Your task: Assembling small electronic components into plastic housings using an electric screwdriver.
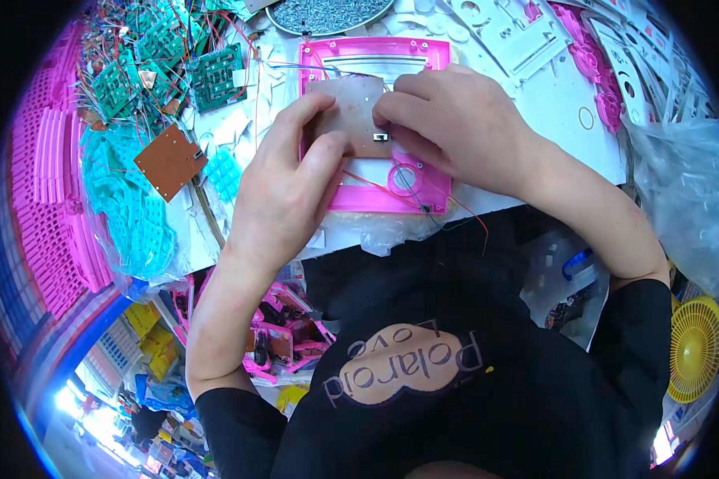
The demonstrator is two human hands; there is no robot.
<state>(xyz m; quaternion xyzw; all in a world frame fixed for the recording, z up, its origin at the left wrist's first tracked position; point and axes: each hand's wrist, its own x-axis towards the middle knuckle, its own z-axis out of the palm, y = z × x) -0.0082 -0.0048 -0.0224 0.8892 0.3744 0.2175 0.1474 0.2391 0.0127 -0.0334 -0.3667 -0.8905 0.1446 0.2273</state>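
A brown circuit board (358,116) with a small slide switch (380,137) on its face lies over a pink plastic housing (438,188). My left hand (284,180) grips the board's left side, thumb and fingers bent over its edge. At the opposite edge, the curled fingers of my right hand (455,116) are closed against the board; their tips are partly hidden. Below the board a round ring in the housing shows, with thin red and dark wires (375,186) running past it. One red wire hangs over the housing's near right corner.
Wired green circuit boards (164,48) pile up at the far left. Another brown board (170,162) rests near teal keypad sheets (128,207). Pink parts (52,160) are stacked at the left edge. A tray of screws (327,14) stands at the back; white plastic panels (511,36) lie far right.
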